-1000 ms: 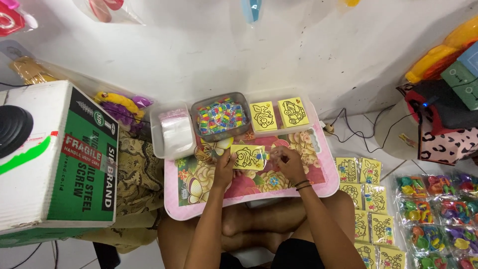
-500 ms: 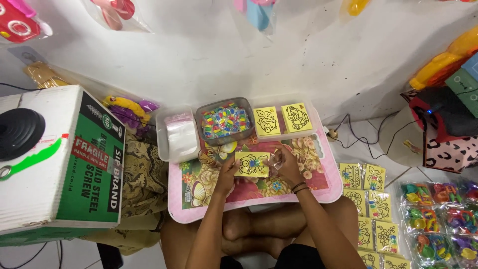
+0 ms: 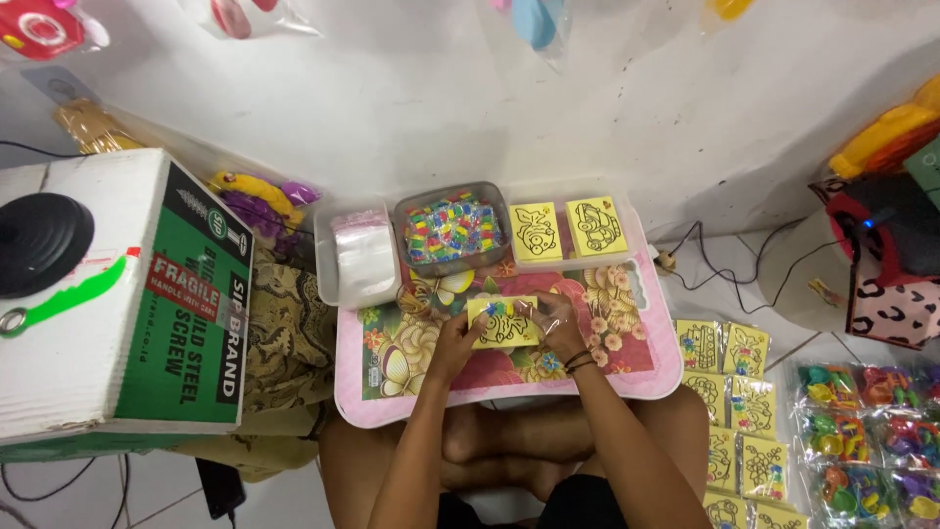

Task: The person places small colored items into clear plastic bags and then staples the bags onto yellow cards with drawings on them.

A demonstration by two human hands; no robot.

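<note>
Two hands, left hand and right hand, pinching a yellow card, possibly bagged, mid-frame over floral worktop.

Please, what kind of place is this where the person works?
Probably a home floor used for packing small toys: a lap tray over crossed legs, a tub of coloured pieces, and rows of bagged yellow cards on the floor.

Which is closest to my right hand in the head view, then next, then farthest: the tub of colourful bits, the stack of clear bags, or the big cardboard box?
1. Tub of colourful bits: just beyond the right hand, on the tray.
2. Stack of clear bags: further left.
3. Cardboard box: far left, off the tray.
</note>
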